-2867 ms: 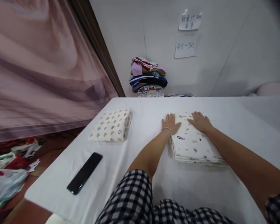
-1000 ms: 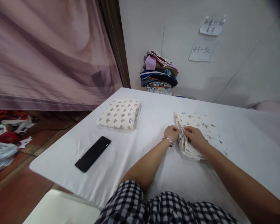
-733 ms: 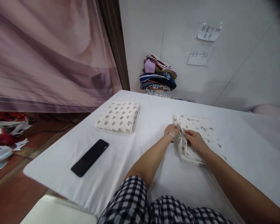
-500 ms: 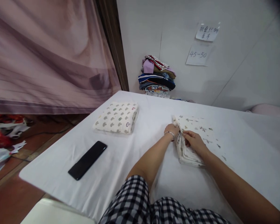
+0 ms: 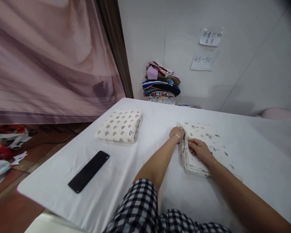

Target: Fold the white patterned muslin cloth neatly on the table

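Note:
A white cloth with a sparse leaf-like print [image 5: 203, 152] lies folded in several layers on the right half of the white table. My left hand [image 5: 177, 132], with a bracelet at the wrist, is closed on the cloth's left edge; its fingertips are partly hidden by the fabric. Just to the right, my right hand [image 5: 199, 150] pinches the top layers near the same edge, thumb and forefinger together. Another folded cloth, patterned with grey mushroom shapes [image 5: 121, 126], rests on the table to the left, touched by neither hand.
A black phone [image 5: 89, 171] lies on the white table [image 5: 50, 181] at the left. Beyond the far edge stands a stack of folded clothes [image 5: 161, 82] against the wall. A pink curtain [image 5: 50, 58] hangs at the left, with bags on the floor below it.
The camera view has shifted slightly. My right hand has moved a little along the cloth's left edge, still pinching it; my left hand keeps its hold.

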Available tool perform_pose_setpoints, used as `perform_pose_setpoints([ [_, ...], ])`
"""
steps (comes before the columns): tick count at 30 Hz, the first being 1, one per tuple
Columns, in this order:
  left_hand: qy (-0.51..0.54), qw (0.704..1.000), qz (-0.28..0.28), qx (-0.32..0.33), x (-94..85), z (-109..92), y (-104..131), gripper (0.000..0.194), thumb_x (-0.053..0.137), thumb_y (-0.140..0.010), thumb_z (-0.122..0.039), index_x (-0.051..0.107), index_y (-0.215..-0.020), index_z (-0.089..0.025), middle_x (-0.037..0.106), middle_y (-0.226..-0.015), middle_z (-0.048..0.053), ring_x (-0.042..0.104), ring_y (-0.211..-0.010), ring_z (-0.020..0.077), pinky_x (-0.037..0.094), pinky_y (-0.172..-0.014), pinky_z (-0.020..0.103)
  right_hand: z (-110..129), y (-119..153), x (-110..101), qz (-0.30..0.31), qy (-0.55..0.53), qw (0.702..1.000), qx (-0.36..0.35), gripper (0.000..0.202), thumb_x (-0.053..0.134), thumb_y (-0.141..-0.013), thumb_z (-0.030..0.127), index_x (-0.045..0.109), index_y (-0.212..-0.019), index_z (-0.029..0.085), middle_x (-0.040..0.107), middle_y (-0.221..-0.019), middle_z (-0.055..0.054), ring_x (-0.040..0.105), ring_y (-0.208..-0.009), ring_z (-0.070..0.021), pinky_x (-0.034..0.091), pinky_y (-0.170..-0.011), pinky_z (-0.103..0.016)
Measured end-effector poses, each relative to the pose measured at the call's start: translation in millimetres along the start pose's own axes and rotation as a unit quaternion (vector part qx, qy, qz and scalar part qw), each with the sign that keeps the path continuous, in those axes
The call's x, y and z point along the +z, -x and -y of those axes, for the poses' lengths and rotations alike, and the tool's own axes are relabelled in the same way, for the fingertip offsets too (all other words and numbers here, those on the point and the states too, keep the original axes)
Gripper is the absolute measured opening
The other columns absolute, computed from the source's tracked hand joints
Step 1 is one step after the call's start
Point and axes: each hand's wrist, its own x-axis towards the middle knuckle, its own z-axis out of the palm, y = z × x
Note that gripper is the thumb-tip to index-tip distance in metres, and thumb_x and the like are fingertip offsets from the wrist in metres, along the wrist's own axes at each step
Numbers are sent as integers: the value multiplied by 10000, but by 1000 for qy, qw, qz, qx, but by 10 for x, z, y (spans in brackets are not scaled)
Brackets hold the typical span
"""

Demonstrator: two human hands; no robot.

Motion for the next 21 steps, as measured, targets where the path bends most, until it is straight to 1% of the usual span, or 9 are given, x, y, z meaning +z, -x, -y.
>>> perform_pose_setpoints([
  [4, 24, 999, -31, 1, 11, -67, -108, 315, 548, -773, -337, 694, -977, -147, 703, -985, 144, 647, -967, 243, 486, -766, 279, 12, 49, -8, 18, -20, 1000, -3, 291, 618, -701, 349, 623, -926, 163, 566, -580, 27, 493, -445, -97, 424, -415, -234],
  [7, 28, 998, -48, 1, 41, -69, -132, 298, 543, -779, -319, 680, -991, -161, 690, -1039, 140, 636, -1000, 237, 481, -776, 277, 48, 17, -154, 28, -26, 999, -33, 324, 620, -719, 381, 636, -964, 169, 640, -699, -25, 579, -562, -137, 483, -495, -269],
  [9, 44, 997, -67, -1, 63, -51, -126, 274, 542, -784, -306, 667, -996, -186, 686, -1059, 113, 637, -991, 224, 482, -777, 272, 68, -97, -362, -12, 3, 997, -79, 340, 603, -740, 407, 642, -987, 177, 676, -803, -58, 632, -709, -182, 526, -629, -320],
  [10, 53, 996, -77, -1, 74, -39, -120, 259, 541, -786, -300, 660, -993, -199, 686, -1061, 96, 640, -978, 217, 483, -778, 271, 68, -182, -492, -54, 33, 993, -103, 339, 587, -748, 415, 645, -987, 181, 685, -866, -70, 642, -789, -203, 529, -713, -352],
  [12, 64, 994, -93, 2, 88, -23, -112, 237, 541, -788, -289, 650, -984, -215, 687, -1058, 71, 643, -957, 206, 486, -785, 270, 33, -388, -767, -146, 148, 971, -119, 357, 552, -760, 412, 649, -1016, 183, 680, -1022, -94, 633, -928, -244, 485, -863, -410],
  [14, 57, 994, -95, 7, 90, -23, -120, 230, 538, -789, -290, 651, -976, -216, 687, -1060, 65, 640, -963, 203, 485, -794, 267, -57, -594, -1001, -176, 300, 931, -109, 430, 508, -775, 393, 628, -1112, 155, 589, -1242, -138, 547, -1123, -305, 397, -982, -456],
  [17, 37, 997, -74, 10, 71, -55, -181, 242, 537, -791, -323, 677, -950, -206, 693, -1050, 84, 638, -976, 213, 482, -788, 266, -270, -800, -1176, -122, 454, 879, -82, 569, 446, -814, 419, 543, -1247, 63, 436, -1394, -204, 354, -1311, -337, 282, -1076, -446],
  [19, 38, 997, -60, 3, 53, -83, -246, 257, 549, -782, -343, 698, -928, -194, 695, -1044, 103, 641, -976, 226, 479, -779, 266, -406, -855, -1192, -94, 503, 855, -82, 600, 382, -851, 429, 488, -1303, 49, 410, -1411, -207, 311, -1342, -308, 262, -1093, -410],
  [21, 51, 997, -58, -5, 42, -102, -315, 267, 565, -770, -342, 708, -938, -190, 692, -1056, 110, 641, -985, 233, 476, -778, 262, -487, -872, -1182, -83, 530, 839, -96, 589, 326, -876, 435, 468, -1324, 80, 420, -1408, -186, 308, -1347, -286, 271, -1090, -396],
])
